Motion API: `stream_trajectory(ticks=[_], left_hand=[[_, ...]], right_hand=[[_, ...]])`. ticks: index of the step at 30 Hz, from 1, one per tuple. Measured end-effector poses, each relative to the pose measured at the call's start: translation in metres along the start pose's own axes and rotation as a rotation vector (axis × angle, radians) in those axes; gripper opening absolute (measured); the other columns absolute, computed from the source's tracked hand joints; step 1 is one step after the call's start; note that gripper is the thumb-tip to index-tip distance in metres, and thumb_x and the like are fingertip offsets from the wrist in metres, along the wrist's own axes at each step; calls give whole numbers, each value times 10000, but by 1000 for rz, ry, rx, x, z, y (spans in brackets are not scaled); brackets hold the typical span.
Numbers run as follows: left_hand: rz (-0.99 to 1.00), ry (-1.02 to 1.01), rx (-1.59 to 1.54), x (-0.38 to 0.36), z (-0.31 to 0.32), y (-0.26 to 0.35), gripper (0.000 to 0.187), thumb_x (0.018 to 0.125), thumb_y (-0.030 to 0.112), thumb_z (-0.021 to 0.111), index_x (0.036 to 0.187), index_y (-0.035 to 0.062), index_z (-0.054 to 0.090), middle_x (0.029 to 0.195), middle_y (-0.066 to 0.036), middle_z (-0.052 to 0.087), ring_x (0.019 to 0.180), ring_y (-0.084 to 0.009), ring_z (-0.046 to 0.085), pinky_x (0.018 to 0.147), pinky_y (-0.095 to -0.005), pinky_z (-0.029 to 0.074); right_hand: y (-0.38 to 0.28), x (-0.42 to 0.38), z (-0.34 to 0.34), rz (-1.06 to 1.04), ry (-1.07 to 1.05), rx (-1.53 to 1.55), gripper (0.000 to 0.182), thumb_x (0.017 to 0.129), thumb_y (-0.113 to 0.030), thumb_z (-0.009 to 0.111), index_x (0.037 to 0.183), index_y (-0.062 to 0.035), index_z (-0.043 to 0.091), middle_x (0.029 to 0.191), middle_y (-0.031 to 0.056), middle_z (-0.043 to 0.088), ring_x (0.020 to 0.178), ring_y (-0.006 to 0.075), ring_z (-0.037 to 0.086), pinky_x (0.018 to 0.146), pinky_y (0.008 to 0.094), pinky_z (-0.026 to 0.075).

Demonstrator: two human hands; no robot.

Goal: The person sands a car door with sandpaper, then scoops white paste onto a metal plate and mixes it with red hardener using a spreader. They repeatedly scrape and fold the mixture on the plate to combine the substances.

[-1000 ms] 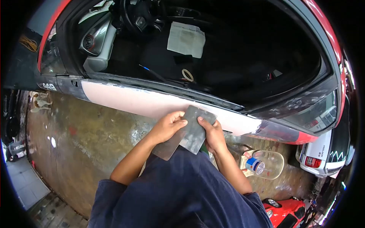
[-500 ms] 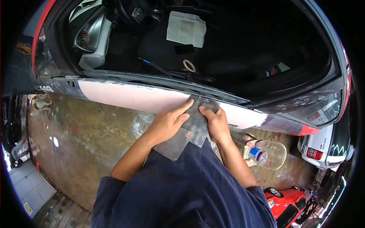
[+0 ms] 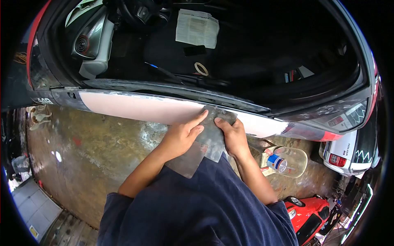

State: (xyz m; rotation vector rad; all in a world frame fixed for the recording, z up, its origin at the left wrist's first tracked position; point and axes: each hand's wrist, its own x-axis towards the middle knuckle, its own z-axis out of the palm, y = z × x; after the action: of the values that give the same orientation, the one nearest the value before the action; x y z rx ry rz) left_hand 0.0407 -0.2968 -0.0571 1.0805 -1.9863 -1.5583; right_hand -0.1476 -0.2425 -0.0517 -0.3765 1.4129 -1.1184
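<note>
A grey, worn sheet of sandpaper (image 3: 214, 137) lies upright between my hands, its top edge against the pink-and-white filled car door (image 3: 135, 107). My right hand (image 3: 234, 137) grips its right side, thumb on the near face and the other fingers behind. A second, browner sandpaper sheet (image 3: 186, 162) sticks out below my left hand (image 3: 178, 139), which is closed on it. The left index finger stretches up onto the grey sheet. How the two sheets overlap is partly hidden by the hands.
Through the door's window opening show a newspaper (image 3: 198, 28), a roll of masking tape (image 3: 201, 69) and a dark phone-like slab (image 3: 194, 50). Right of me, a clear plastic container (image 3: 293, 162) holds a bottle with a blue label. A red car (image 3: 308, 217) and a white pickup (image 3: 342, 153) stand farther right.
The view has shifted slightly, so the car and floor items sit a little differently. Both hands keep nearly the same hold on the sheets against the door.
</note>
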Motion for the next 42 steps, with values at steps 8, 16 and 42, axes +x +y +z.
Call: stream_trajectory(ticks=[8, 16, 42], left_hand=[[44, 42, -67, 0, 1, -13, 427, 1010, 154, 572, 1425, 58, 541, 1292, -246, 632, 1193, -383, 615, 1021, -386, 456], [-90, 4, -98, -5, -10, -4, 439, 1014, 173, 574, 1438, 67, 532, 1324, -250, 615, 1253, -351, 592, 1048, -369, 437], [-16, 116, -92, -17, -36, -30, 444, 1011, 154, 570, 1450, 95, 529, 1280, -194, 670, 1170, -131, 604, 1022, -284, 430]], right_hand=[[1, 5, 4, -26, -18, -63, 198, 971, -115, 617, 1097, 24, 679, 991, 60, 718, 886, 127, 635, 814, 281, 503], [8, 8, 15, -70, 9, -109, 188, 956, -91, 622, 1096, 19, 684, 1000, 65, 717, 857, 130, 646, 786, 276, 511], [19, 20, 48, -95, -46, -121, 181, 953, -130, 629, 1047, 18, 675, 941, 57, 705, 857, 119, 610, 782, 282, 486]])
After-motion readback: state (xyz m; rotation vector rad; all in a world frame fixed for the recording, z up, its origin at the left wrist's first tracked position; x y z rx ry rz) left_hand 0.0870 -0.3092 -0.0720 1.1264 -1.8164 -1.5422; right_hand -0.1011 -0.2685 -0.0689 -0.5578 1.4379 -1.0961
